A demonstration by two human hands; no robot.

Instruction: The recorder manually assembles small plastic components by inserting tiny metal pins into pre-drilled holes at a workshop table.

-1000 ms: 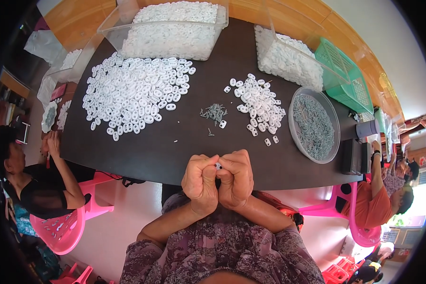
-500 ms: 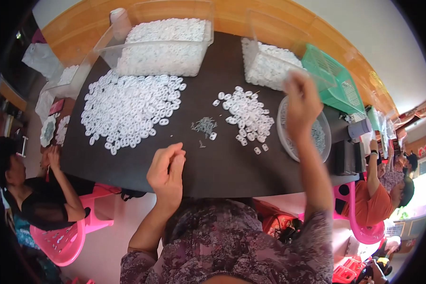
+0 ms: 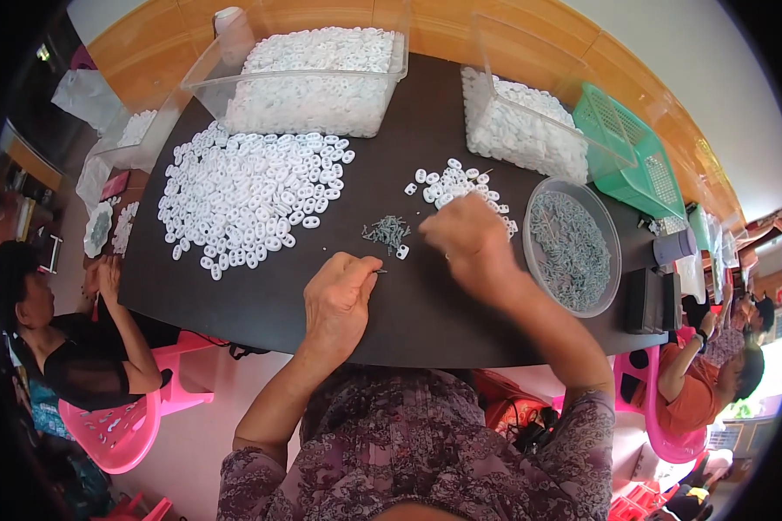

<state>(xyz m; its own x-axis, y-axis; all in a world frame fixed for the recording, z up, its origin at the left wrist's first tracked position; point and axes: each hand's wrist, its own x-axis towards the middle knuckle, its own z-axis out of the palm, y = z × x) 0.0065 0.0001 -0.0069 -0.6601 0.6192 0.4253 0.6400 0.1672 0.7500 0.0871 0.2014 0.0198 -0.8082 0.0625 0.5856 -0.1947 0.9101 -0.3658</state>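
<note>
My left hand (image 3: 339, 300) is pinched closed near the table's front edge, a small grey screw (image 3: 381, 271) poking out from its fingertips. Just beyond it lies a little heap of grey screws (image 3: 386, 230), with a single white plastic piece (image 3: 402, 252) beside them. My right hand (image 3: 478, 247), blurred by motion, hovers over the near side of a small pile of white two-hole pieces (image 3: 454, 184) and hides part of it. Whether its fingers hold anything does not show. To the left spreads a larger pile of white oval two-hole pieces (image 3: 248, 200).
A clear round tub of screws (image 3: 573, 252) stands to the right. Clear bins of white pieces (image 3: 308, 100) (image 3: 526, 130) and a green basket (image 3: 630, 156) line the back. Black boxes (image 3: 647, 300) sit at the right edge. Another person (image 3: 78, 321) sits at the left.
My right hand has moved left and nearer, from above the tub to the small white pile. My left hand has shifted slightly right, and a screw now shows at its fingertips.
</note>
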